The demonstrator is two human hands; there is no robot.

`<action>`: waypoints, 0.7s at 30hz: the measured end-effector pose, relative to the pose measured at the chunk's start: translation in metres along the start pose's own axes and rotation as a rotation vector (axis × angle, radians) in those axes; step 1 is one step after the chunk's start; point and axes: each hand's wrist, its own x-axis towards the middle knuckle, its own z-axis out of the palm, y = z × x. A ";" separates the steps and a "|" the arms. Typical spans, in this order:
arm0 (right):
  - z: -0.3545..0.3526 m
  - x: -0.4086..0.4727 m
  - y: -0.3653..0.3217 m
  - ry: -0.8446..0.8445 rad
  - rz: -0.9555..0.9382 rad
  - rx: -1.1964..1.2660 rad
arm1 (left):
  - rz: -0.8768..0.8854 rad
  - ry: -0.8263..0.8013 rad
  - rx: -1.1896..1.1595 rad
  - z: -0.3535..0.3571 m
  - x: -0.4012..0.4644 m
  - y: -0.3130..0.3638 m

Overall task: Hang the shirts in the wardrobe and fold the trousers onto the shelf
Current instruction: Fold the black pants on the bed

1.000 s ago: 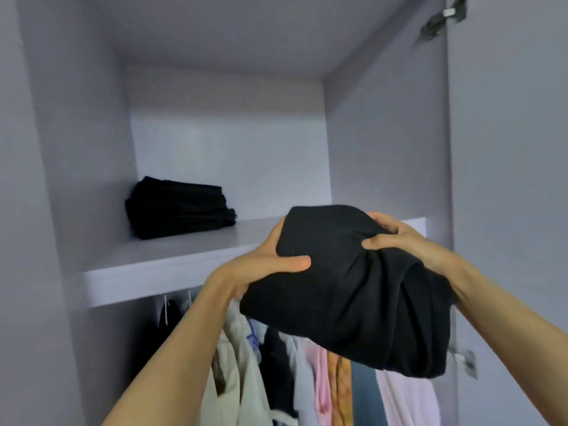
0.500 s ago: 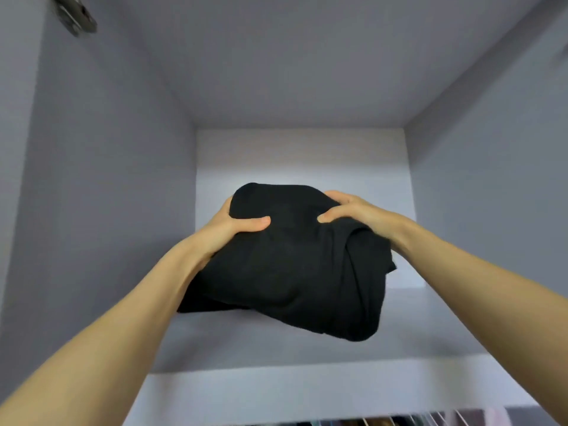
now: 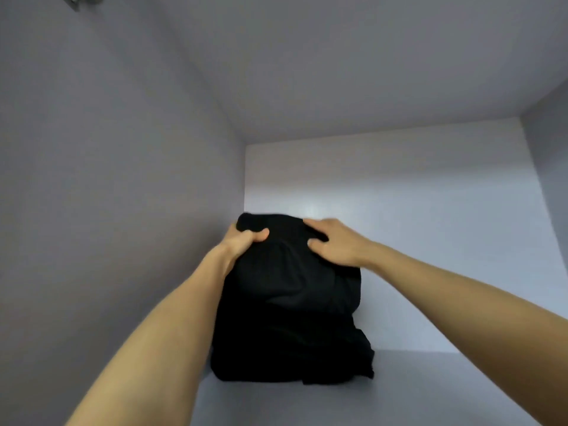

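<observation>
Trousers (image 3: pixel 285 290) gripped by the left hand (image 3: pixel 242 244), pressed flat by the right hand (image 3: pixel 333 244), could topple rightward off the lower pile (image 3: pixel 292 355) on release.

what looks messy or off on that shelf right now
The black trousers sit as a lumpy heap against the left wall of the shelf, not squared. A loose edge pokes out at the lower right.
</observation>
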 end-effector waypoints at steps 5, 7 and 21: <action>0.077 -0.016 0.032 -0.253 0.105 -0.084 | 0.134 0.188 1.210 0.008 0.006 -0.063; 0.079 -0.021 0.032 -0.213 0.111 -0.120 | 0.476 0.235 1.302 0.009 -0.003 -0.061; 0.093 -0.040 0.029 -0.312 0.143 -0.147 | 0.197 -0.390 1.317 0.006 -0.019 -0.090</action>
